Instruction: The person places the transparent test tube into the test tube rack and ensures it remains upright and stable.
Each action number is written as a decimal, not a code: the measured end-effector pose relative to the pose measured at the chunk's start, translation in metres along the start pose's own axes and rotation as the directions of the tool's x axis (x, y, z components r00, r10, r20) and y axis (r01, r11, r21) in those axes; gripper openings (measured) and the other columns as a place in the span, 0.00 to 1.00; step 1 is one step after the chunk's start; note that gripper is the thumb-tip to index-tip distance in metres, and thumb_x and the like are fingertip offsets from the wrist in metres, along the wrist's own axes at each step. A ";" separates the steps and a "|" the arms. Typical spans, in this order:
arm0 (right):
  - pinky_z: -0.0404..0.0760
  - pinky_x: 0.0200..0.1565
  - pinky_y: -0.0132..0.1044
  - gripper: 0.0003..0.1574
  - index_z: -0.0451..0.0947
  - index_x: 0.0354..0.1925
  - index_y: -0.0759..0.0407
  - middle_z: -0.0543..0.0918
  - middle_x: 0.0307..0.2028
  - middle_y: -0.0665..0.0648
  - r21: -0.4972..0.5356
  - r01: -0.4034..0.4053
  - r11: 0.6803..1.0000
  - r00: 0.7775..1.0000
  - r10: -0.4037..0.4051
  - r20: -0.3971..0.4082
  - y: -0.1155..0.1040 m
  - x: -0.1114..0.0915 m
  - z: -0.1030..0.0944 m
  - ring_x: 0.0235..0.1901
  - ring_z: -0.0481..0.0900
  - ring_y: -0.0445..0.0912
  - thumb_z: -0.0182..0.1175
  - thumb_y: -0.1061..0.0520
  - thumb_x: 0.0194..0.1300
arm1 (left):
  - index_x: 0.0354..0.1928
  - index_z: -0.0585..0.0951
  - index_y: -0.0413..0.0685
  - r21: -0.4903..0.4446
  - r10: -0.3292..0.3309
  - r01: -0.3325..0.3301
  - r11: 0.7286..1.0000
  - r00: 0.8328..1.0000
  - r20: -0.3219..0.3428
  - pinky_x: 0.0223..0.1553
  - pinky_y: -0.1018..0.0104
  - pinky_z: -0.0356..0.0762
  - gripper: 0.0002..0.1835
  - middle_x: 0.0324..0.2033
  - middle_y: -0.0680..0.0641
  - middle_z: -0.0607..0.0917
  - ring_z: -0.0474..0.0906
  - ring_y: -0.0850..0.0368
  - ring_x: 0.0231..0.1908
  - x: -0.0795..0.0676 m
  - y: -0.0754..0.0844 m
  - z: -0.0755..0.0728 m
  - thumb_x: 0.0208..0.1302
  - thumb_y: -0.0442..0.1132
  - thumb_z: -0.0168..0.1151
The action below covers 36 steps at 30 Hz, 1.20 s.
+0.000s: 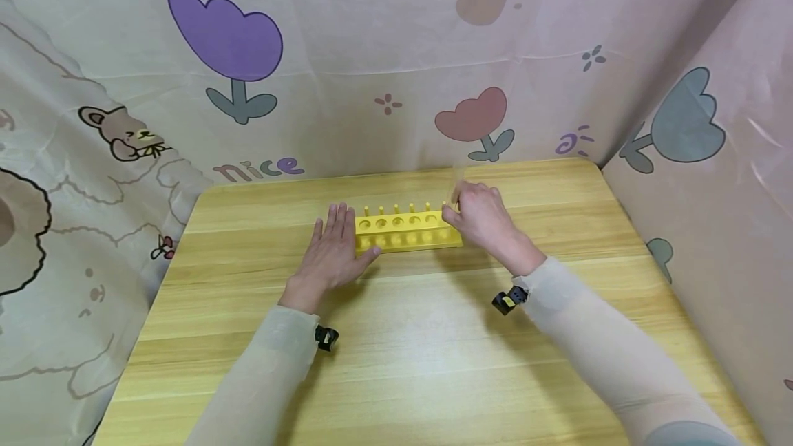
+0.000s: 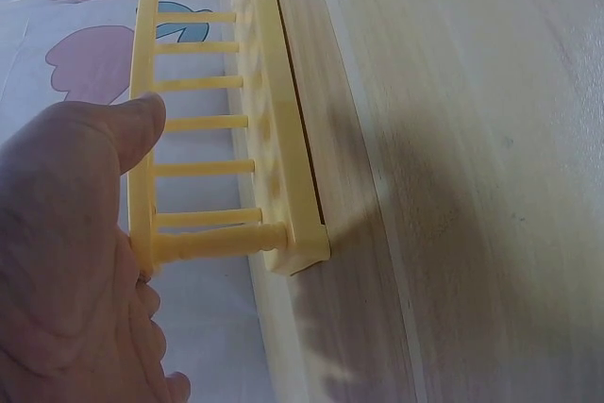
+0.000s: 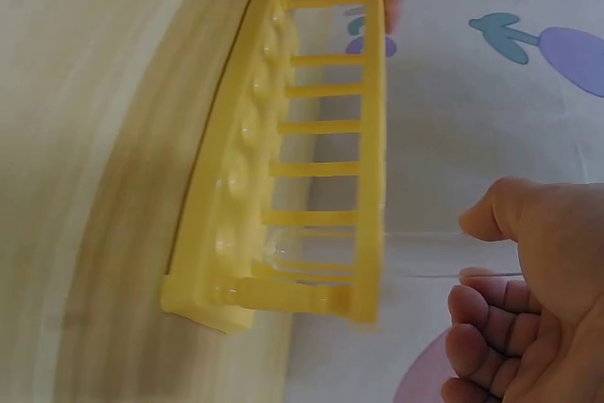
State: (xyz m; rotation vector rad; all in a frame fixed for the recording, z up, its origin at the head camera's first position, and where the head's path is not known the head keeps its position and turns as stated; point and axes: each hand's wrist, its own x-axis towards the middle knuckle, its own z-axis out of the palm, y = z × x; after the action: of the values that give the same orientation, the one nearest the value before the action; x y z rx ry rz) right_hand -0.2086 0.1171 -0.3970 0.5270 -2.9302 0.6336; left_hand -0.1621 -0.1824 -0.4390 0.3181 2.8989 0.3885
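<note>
A yellow test tube rack [image 1: 409, 231] stands upright on the table, with a row of round holes and a row of pegs behind them. My left hand [image 1: 333, 248] rests against its left end, fingers straight and thumb spread along the top's front edge. In the left wrist view that thumb [image 2: 142, 129] touches the top plate. At the rack's right end my right hand [image 1: 483, 217] pinches a clear test tube [image 1: 457, 186] between thumb and fingers. In the right wrist view the see-through tube's lower part [image 3: 316, 250] shows inside the rack's end position.
The wooden table [image 1: 396, 343] ends at the back against a patterned curtain [image 1: 372, 33]. More curtain hangs along the left and right sides. A small black camera [image 1: 511, 300] sits on the right wrist and another camera [image 1: 326, 338] on the left.
</note>
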 end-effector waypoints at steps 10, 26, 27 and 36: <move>0.74 0.51 0.55 0.15 0.79 0.38 0.60 0.84 0.34 0.56 -0.009 -0.016 1.000 0.999 0.016 0.029 0.003 -0.002 0.012 0.41 0.80 0.57 0.61 0.48 0.73 | 0.84 0.33 0.39 -0.002 0.000 0.000 1.000 1.000 0.003 0.83 0.41 0.25 0.55 0.83 0.39 0.29 0.23 0.44 0.83 0.000 0.000 0.000 0.78 0.70 0.45; 0.73 0.47 0.52 0.16 0.78 0.38 0.60 0.85 0.34 0.58 -0.040 -0.025 0.999 0.999 0.026 0.029 0.005 -0.001 0.019 0.40 0.81 0.58 0.62 0.47 0.72 | 0.84 0.32 0.40 0.007 0.002 -0.002 1.000 1.000 0.009 0.83 0.42 0.25 0.57 0.83 0.40 0.28 0.22 0.45 0.83 -0.001 -0.001 0.001 0.76 0.75 0.38; 0.73 0.47 0.52 0.16 0.78 0.38 0.60 0.84 0.33 0.58 -0.040 -0.026 0.999 0.999 0.028 0.029 0.005 -0.001 0.019 0.39 0.80 0.58 0.62 0.47 0.72 | 0.84 0.33 0.40 0.006 0.002 -0.002 1.000 1.000 0.008 0.83 0.42 0.25 0.57 0.83 0.40 0.28 0.22 0.45 0.83 -0.001 -0.001 0.001 0.76 0.75 0.38; 0.73 0.47 0.52 0.18 0.78 0.38 0.60 0.85 0.33 0.58 -0.045 -0.034 0.998 0.999 0.035 0.025 0.005 -0.001 0.021 0.38 0.80 0.58 0.63 0.45 0.72 | 0.84 0.35 0.38 0.010 -0.001 0.001 1.000 1.000 0.000 0.83 0.42 0.27 0.57 0.83 0.40 0.29 0.23 0.45 0.83 0.000 -0.001 0.001 0.76 0.75 0.37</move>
State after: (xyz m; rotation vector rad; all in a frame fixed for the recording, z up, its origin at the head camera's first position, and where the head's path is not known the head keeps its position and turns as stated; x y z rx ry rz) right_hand -0.2097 0.1128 -0.4182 0.4850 -2.9759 0.5674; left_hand -0.1617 -0.1831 -0.4404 0.3180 2.9017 0.3734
